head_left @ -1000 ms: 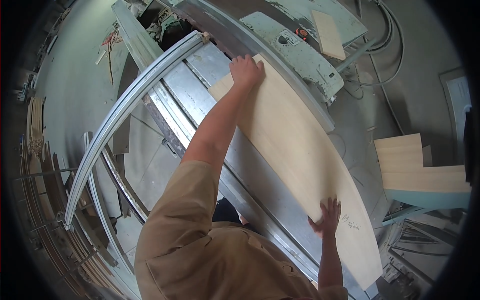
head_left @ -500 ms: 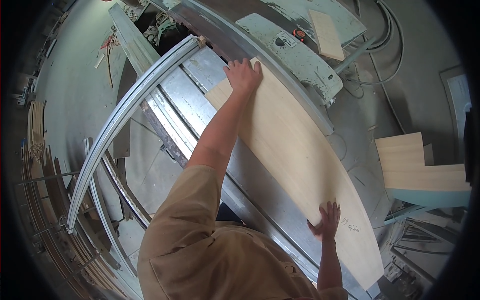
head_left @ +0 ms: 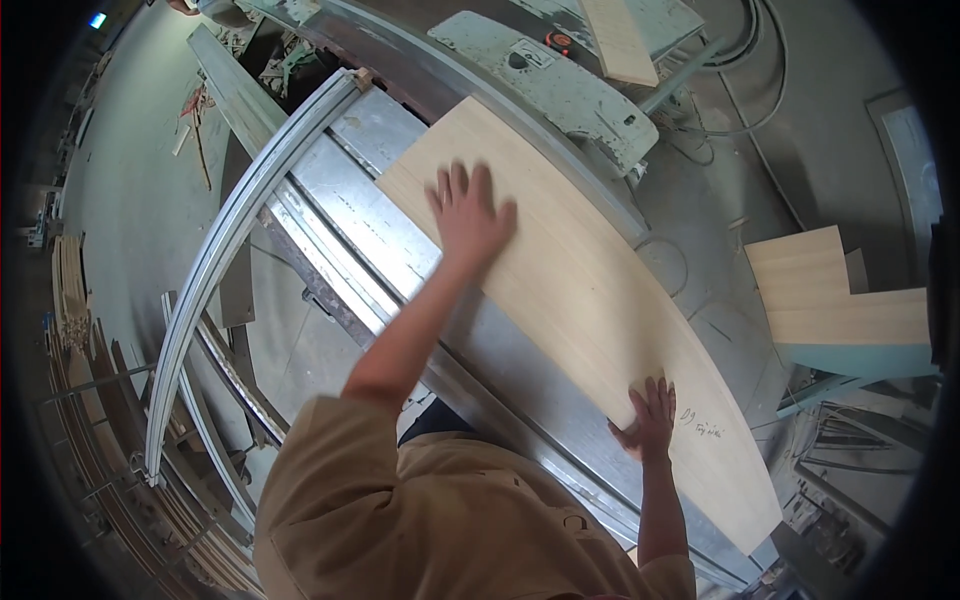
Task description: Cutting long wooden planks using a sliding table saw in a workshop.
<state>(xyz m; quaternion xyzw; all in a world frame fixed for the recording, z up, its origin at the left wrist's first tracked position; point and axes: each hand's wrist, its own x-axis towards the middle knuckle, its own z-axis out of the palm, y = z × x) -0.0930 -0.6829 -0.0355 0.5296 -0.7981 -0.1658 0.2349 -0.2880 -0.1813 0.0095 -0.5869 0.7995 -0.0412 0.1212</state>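
A long pale wooden board [head_left: 580,270] lies flat on the metal machine table [head_left: 500,340], running from the upper middle to the lower right. Over the board's far part is my left hand [head_left: 470,215], fingers spread and slightly blurred; whether it touches the wood I cannot tell. My right hand [head_left: 648,418] rests on the board's near part, fingers stretched over the face and thumb at the edge beside my body. Some handwriting marks the wood just right of that hand.
A curved-looking metal rail [head_left: 225,240] stretches across the table's left side. Beyond the board stands a worn pale-green machine cover [head_left: 545,75], with an orange-and-black tape measure [head_left: 558,42] and a wood offcut [head_left: 617,45]. More boards [head_left: 800,290] sit at right; wood strips [head_left: 70,300] at left.
My left hand has come back from the board's far end toward me and now lies over its face with fingers spread. My right hand keeps its place on the board.
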